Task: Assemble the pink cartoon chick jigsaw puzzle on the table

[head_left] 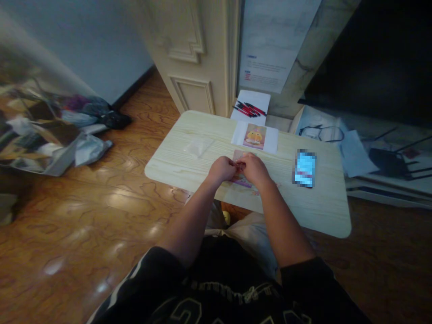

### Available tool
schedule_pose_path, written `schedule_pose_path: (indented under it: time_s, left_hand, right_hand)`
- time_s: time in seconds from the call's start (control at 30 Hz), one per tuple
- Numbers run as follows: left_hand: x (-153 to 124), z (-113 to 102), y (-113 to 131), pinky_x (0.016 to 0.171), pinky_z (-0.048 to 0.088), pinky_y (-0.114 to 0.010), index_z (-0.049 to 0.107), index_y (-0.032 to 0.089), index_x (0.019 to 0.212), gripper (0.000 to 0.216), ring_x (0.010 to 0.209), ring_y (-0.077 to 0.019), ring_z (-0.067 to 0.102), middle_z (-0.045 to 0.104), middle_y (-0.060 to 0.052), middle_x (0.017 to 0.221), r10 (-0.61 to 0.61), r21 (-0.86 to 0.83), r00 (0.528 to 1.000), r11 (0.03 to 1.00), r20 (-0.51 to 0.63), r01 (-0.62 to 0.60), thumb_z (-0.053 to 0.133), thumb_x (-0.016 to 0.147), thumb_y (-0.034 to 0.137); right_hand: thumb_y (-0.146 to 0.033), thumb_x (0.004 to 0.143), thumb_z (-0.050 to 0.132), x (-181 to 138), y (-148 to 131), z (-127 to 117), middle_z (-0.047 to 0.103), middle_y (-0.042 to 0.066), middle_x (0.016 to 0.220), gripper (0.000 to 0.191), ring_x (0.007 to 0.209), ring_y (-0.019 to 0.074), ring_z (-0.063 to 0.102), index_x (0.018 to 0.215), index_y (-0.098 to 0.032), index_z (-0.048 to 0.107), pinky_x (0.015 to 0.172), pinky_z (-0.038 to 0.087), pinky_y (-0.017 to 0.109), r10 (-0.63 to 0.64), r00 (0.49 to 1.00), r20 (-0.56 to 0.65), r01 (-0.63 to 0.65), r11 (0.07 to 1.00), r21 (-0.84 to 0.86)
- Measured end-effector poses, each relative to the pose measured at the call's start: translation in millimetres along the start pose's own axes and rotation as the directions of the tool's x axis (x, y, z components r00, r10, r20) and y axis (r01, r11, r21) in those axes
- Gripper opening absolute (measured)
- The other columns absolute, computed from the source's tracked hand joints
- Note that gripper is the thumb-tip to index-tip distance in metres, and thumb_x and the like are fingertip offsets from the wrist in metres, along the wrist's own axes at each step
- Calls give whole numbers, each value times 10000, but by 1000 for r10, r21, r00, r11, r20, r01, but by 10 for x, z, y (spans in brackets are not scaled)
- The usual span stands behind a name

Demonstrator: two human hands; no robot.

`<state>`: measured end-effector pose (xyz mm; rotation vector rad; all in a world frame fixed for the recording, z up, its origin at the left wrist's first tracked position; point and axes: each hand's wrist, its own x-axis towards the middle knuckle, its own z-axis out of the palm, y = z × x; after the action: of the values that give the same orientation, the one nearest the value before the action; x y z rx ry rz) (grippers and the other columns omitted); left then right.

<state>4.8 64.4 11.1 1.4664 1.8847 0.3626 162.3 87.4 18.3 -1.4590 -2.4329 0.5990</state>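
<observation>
Both my hands meet at the middle of a small pale wooden table [313, 211]. My left hand [221, 169] and my right hand [254, 169] have their fingers pinched together on a small card in a clear sleeve [241, 181] that lies under them; most of it is hidden. Farther back on the table lies a picture card with a yellow figure [254, 136] on a white sheet. A crumpled clear plastic sleeve [197, 146] lies to the left of it.
A phone with a lit screen [304, 168] lies on the table's right. Red and black pens [249, 109] rest on a white sheet beyond the table. Glasses [320, 132] and papers lie on the right. Bags and clutter [50, 135] sit on the wooden floor at left.
</observation>
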Motion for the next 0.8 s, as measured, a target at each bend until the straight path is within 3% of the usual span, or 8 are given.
schedule_pose_path:
  time_s: [0.23, 0.43, 0.57, 0.67, 0.73, 0.8]
  left_hand:
    - [-82, -30, -68, 851, 528, -294, 776, 230, 1061, 284, 953, -246, 726, 787, -86, 977, 181, 139, 977, 977, -115, -164, 701, 837, 389]
    - [-130, -23, -143, 828, 506, -291, 751, 247, 1138, 304, 926, -229, 706, 768, -72, 983, 347, 228, 932, 921, -105, -317, 625, 922, 420]
    - [-130, -68, -209, 869, 499, -294, 730, 228, 1185, 326, 944, -217, 680, 743, -65, 963, 380, 224, 919, 909, -103, -350, 632, 918, 385]
    - [-112, -119, -278, 953, 483, -334, 736, 223, 1206, 368, 1014, -235, 644, 717, -81, 1038, 510, 239, 853, 847, -113, -475, 669, 883, 386]
    - [-103, -140, -322, 1018, 452, -378, 730, 237, 1244, 419, 1107, -261, 608, 699, -90, 1165, 606, 263, 788, 782, -107, -565, 691, 867, 415]
    - [-102, -141, -360, 1047, 427, -419, 706, 259, 1292, 465, 1193, -286, 568, 675, -84, 1283, 649, 283, 755, 745, -98, -604, 693, 869, 450]
  right_hand:
    - [-133, 914, 609, 69, -9, -96, 754, 91, 1078, 226, 1002, 198, 653, 1024, -178, 801, 890, 454, 261, -37, 997, 67, 39, 999, -17]
    - [-192, 882, 677, 162, 1, -153, 787, 60, 964, 112, 886, 190, 673, 914, -189, 785, 775, 452, 251, 27, 990, 139, -28, 1000, 4]
    - [-189, 887, 660, 147, 28, -173, 775, 34, 917, 110, 832, 172, 666, 934, -188, 759, 738, 456, 244, 40, 996, 85, -48, 995, 90]
    - [-171, 947, 575, 101, 42, -180, 773, 33, 966, 190, 869, 163, 673, 1020, -186, 750, 795, 482, 250, 59, 997, 42, -66, 978, 200]
    - [-141, 962, 547, 71, 43, -176, 774, 32, 1026, 237, 907, 156, 679, 1074, -193, 750, 845, 493, 255, 61, 997, 57, -74, 963, 258]
    - [-119, 951, 570, 51, 35, -167, 770, 29, 1072, 248, 942, 155, 681, 1104, -201, 747, 875, 496, 259, 40, 996, 73, -59, 958, 280]
